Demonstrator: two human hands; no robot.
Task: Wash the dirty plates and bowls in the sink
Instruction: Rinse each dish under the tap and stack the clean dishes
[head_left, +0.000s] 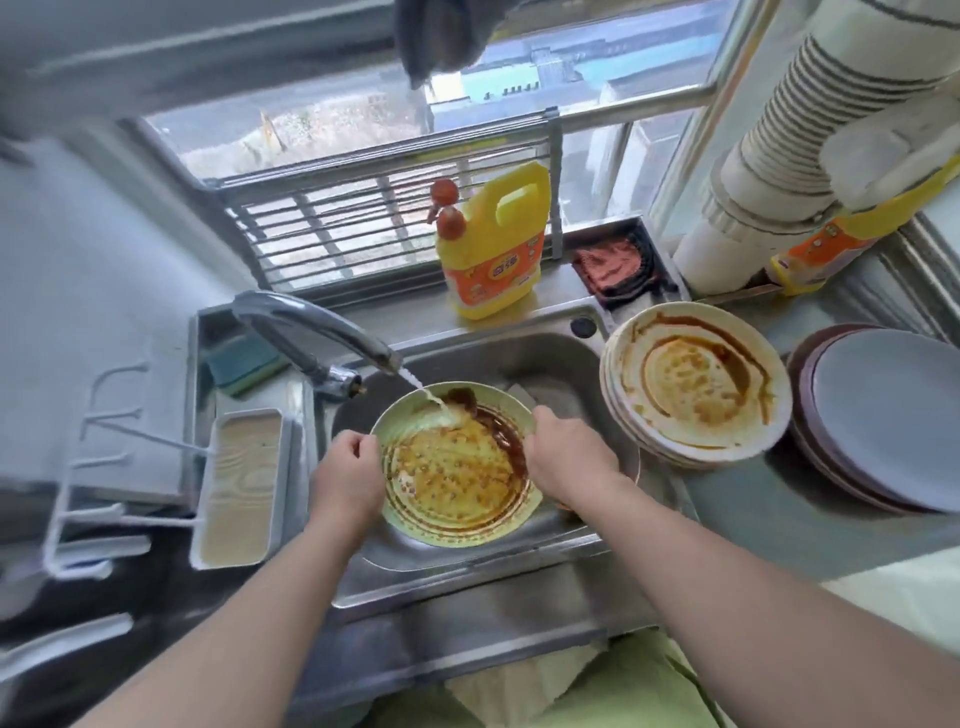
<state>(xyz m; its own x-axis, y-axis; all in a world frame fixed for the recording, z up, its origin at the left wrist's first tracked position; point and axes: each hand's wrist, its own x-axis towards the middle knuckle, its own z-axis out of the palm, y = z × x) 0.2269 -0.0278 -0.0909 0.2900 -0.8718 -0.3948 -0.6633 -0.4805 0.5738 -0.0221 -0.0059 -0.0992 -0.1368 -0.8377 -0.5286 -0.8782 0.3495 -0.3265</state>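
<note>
Both hands are in the middle of the frame, and each one grasps a side of the same dirty plate (457, 467). The left hand (347, 475) curls its fingers round the plate's left edge. The right hand (566, 457) grips the right edge.

The plate is pale green and round. It is over the metal sink (550, 358), in the middle of the frame. It has orange, oily sauce all over it, with dark brown sauce along the upper right side. A thin stream of water (426, 392) falls from the tap (311, 332) onto the top of the plate, and that spot looks cleaner.

To the right of the sink, a stack of dirty plates (696, 384) sits with its edge over the sink rim. The top one has the same orange and brown mess in it. Further right, at the frame's edge, is a stack of clean plates (883, 415), grey on top.

Left of the sink, a long white tray (241, 486) holds cloudy, tan water. A blue and green sponge (244, 364) lies above it, behind the tap.

Above the sink, in the upper middle, a yellow soap bottle (493, 244) with a red pump stands on the ledge. To its right, a small dark box (628, 260) holds something red; I cannot tell what it is.
</note>
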